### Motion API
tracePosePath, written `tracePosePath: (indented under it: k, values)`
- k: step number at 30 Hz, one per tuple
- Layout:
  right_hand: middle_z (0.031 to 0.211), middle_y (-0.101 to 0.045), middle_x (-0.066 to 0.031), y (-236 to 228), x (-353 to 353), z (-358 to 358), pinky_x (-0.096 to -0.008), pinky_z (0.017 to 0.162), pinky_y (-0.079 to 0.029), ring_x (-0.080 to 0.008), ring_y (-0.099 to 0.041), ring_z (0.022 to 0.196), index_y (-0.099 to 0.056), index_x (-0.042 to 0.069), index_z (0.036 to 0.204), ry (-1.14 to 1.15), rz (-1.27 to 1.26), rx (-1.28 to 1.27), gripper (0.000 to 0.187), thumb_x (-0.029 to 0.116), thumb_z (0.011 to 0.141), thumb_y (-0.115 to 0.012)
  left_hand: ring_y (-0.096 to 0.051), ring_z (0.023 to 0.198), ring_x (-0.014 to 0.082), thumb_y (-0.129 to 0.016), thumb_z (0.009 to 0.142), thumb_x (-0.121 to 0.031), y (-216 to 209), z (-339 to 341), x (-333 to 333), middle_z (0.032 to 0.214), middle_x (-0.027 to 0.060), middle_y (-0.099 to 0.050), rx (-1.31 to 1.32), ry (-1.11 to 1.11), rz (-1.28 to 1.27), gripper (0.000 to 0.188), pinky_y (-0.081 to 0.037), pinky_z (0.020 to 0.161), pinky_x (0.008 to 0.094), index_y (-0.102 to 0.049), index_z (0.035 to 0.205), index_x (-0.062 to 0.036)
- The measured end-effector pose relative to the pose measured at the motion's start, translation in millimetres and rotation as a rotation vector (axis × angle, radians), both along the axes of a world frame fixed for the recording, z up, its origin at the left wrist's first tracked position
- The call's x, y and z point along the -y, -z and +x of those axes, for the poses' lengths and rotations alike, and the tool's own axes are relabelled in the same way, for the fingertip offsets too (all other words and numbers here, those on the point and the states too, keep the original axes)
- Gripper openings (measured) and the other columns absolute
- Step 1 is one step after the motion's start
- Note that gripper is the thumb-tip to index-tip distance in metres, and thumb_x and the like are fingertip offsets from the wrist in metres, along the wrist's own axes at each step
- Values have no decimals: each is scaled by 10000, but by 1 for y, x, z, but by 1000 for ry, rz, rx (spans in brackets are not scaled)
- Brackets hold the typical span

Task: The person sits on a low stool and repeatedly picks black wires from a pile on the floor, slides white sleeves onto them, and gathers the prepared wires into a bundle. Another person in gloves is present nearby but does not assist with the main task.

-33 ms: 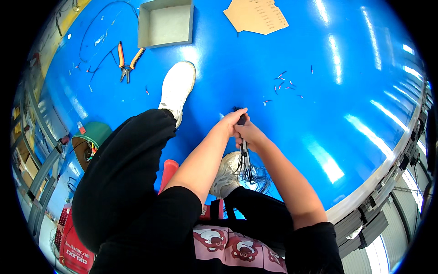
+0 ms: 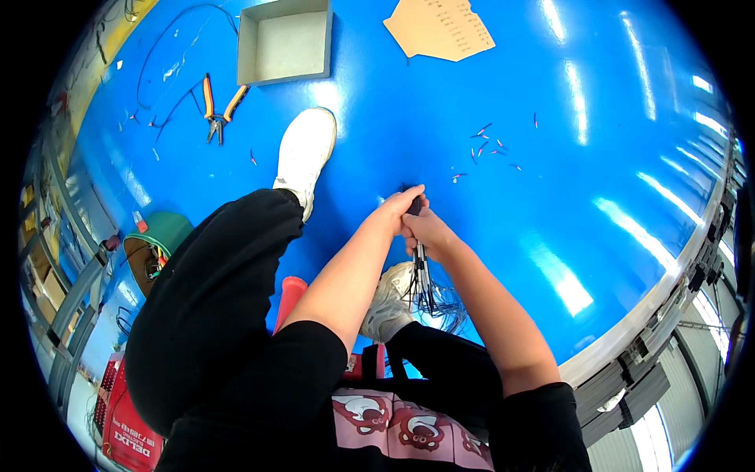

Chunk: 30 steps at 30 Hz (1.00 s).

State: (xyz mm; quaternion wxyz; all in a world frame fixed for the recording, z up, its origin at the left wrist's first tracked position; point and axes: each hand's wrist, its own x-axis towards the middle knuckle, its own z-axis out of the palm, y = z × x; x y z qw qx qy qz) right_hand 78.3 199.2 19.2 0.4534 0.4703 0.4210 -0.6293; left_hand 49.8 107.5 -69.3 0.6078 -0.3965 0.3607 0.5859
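Both my hands meet around a bundle of thin black wires [image 2: 423, 275] in the middle of the view. My left hand [image 2: 401, 208] is closed about its upper end, where dark tips poke out beyond the fingers. Just below and to the right, my right hand [image 2: 429, 230] grips the same bundle, its fingers wrapped round it. Below my hands the wires hang down with pale grey sections among them. Their loose ends fan out in curls beside my right shoe [image 2: 387, 307]. Parts of the bundle are hidden inside my fingers.
Wire strippers [image 2: 216, 118] with orange handles lie at the far left on the blue floor [image 2: 503, 236], near a grey tray [image 2: 324, 47]. Cardboard [image 2: 440, 31] with handwriting lies beyond. Several short wire scraps [image 2: 481, 145] are scattered rightward. A green bin [image 2: 169, 228] stands left.
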Motion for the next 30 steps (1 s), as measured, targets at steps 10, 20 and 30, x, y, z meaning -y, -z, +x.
tracePosePath:
  k: [10, 20, 30]
  values:
    - [1069, -659, -88, -178, -47, 5, -337, 954, -451, -178, -615, 1030, -562, 21, 1136, 193, -10, -598, 372, 361, 1002, -495, -502, 527, 118, -510, 962, -499, -209, -73, -44, 606, 22, -552, -1253, 81, 213, 520, -401, 499, 282, -537, 675, -67]
    - [987, -673, -77, -307, -17, 83, -304, 873, -473, -120, -623, 957, -577, 13, 1096, 197, 354, -1177, 209, 164, 964, -520, -576, 526, 177, -547, 968, -317, -424, -11, -27, 586, 76, -567, -1824, 262, 239, 340, -435, 496, 331, -540, 798, -23]
    - [708, -408, 36, -330, 17, 110, -240, 541, -365, -69, -375, 584, -474, 80, 983, 426, 103, -1367, 230, 306, 1023, -465, -526, 564, 105, -601, 949, -353, -456, 18, -16, 636, 17, -566, -1810, 127, 276, 348, -419, 526, 268, -536, 764, -66]
